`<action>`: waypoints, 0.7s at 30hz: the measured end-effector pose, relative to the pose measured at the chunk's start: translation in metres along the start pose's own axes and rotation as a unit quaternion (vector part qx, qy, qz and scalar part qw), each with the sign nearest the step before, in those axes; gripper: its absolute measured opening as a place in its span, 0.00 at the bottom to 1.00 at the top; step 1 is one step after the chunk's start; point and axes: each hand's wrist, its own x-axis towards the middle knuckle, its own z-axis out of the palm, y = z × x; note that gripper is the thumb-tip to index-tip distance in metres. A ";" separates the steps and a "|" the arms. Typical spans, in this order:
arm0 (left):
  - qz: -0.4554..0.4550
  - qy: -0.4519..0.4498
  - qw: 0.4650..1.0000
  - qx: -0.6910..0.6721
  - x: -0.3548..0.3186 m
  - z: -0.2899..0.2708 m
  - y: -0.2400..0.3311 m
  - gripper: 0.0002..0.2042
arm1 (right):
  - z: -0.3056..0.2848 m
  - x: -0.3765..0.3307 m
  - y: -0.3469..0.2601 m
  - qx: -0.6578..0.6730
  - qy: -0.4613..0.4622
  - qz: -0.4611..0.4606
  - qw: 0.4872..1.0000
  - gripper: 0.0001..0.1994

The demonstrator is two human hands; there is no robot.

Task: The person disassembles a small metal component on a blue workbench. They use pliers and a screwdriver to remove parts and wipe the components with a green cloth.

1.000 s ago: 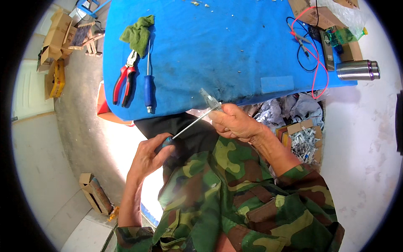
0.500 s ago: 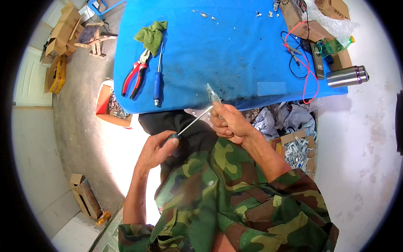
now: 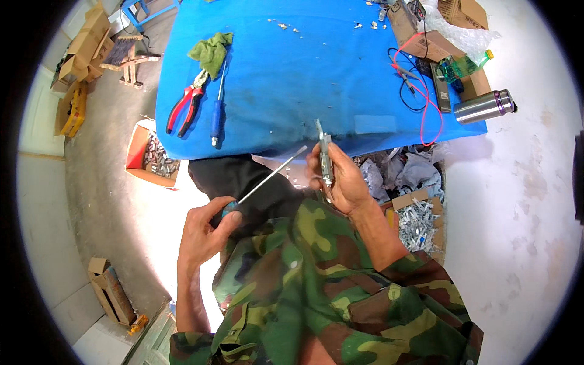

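Note:
My left hand is closed round the blue handle of a screwdriver. Its long steel shaft slants up to the right, and the tip ends just short of my right hand. Upright in that hand's fingers is a narrow grey metal part with a thin prong at its top; I cannot make out what kind of part it is. Both hands are above my lap, at the near edge of the blue-covered table. Red-handled pliers and a second, blue-handled screwdriver lie on the cloth.
A green rag touches the pliers. To the right are test leads, a green bottle and a steel flask. Boxes of metal pieces stand low at left and right.
The screwdriver tip has drawn away from the metal part. My right hand has turned, so the part now stands upright and shows more of its length. The whole view has shifted slightly.

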 end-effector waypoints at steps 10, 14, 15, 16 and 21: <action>-0.006 -0.007 0.999 -0.043 -0.020 0.039 0.010 0.13 | 0.000 -0.014 -0.022 -0.112 0.152 -0.154 0.970 0.11; -0.016 -0.001 0.999 -0.037 -0.025 0.051 0.009 0.14 | 0.003 -0.017 -0.023 -0.100 0.144 -0.156 0.972 0.10; -0.009 0.004 0.999 -0.034 -0.025 0.053 0.008 0.14 | 0.004 -0.018 -0.021 -0.099 0.142 -0.156 0.972 0.10; -0.002 0.008 0.999 -0.031 -0.025 0.055 0.008 0.14 | 0.005 -0.017 -0.019 -0.086 0.149 -0.165 0.971 0.11; -0.001 0.028 0.999 -0.016 -0.023 0.061 0.007 0.14 | 0.006 -0.010 -0.009 -0.022 0.160 -0.200 0.966 0.12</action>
